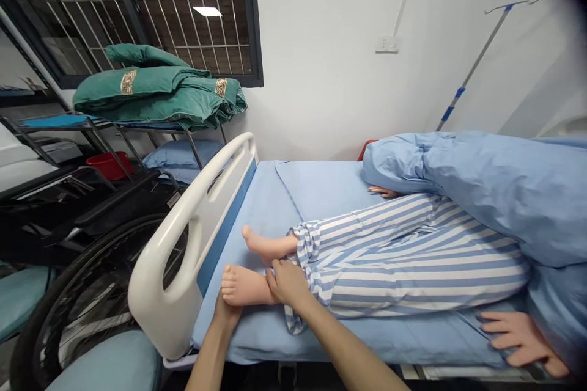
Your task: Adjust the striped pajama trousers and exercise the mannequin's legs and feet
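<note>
A nursing manikin in blue-and-white striped trousers [389, 256] lies on the bed with both bare feet toward the footboard. My left hand [226, 313] holds its near foot [247, 286] from the sole side, and the foot hides most of my fingers. Just above that ankle, my right hand [290, 284] is wrapped over the lower leg, beside the bunched trouser cuff. The far foot [268, 247] rests on the sheet with its toes pointing up. A blue quilt [481, 189] covers the upper body, and a manikin hand [523, 339] sticks out at the near side.
A white footboard [183, 226] stands left of the feet. Beyond it are a wheelchair [92, 269], a pale blue stool [110, 366], and folded green quilts [160, 88] on a rack. An IV pole [477, 64] rises behind the bed near the wall.
</note>
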Available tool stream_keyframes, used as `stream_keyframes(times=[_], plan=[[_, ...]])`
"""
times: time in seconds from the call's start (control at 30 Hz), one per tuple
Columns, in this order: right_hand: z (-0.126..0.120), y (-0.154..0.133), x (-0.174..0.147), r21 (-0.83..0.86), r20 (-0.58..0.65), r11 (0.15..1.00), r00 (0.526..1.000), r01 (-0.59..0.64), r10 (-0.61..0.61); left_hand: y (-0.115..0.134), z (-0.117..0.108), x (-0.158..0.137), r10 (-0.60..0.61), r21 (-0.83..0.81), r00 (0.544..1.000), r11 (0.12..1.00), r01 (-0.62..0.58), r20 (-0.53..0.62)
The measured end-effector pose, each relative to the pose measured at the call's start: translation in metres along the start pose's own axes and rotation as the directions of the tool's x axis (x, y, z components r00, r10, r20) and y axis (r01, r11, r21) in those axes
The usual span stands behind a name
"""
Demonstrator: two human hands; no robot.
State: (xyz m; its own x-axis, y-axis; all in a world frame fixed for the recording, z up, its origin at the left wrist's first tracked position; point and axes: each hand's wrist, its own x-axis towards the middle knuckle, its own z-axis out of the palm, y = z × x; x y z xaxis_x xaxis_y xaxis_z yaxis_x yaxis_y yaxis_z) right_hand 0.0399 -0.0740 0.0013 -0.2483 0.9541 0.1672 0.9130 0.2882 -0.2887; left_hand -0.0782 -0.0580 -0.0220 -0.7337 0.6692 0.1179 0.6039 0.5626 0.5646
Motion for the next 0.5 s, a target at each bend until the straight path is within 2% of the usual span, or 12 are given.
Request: stream_keyframes(times=[0.03, 0.07, 0.13, 0.3, 0.5], plan=[[0.000, -0.001, 0.000, -0.015, 0.011, 1.000, 1.000, -0.005, 0.005, 0.011, 0.003, -0.006, -0.127, 0.074, 0.984, 0.988, 0.137, -0.125], [0.000, -0.002, 0.000, -0.028, 0.023, 1.000, 1.000, -0.009, 0.010, 0.021, 0.005, -0.012, -0.178, 0.126, 0.959, 0.970, 0.209, -0.221], [0.000, -0.003, 0.000, -0.045, 0.045, 0.999, 0.999, -0.015, 0.017, 0.034, 0.006, -0.018, -0.191, 0.200, 0.919, 0.942, 0.270, -0.344], [-0.001, -0.004, 0.000, -0.053, 0.050, 0.998, 0.998, -0.027, 0.029, 0.034, 0.006, -0.018, -0.133, 0.277, 0.920, 0.929, 0.245, -0.369], [-0.001, -0.006, -0.001, -0.058, 0.071, 0.998, 0.997, -0.037, 0.041, 0.035, 0.003, -0.017, -0.183, 0.220, 0.919, 0.938, 0.270, -0.348]])
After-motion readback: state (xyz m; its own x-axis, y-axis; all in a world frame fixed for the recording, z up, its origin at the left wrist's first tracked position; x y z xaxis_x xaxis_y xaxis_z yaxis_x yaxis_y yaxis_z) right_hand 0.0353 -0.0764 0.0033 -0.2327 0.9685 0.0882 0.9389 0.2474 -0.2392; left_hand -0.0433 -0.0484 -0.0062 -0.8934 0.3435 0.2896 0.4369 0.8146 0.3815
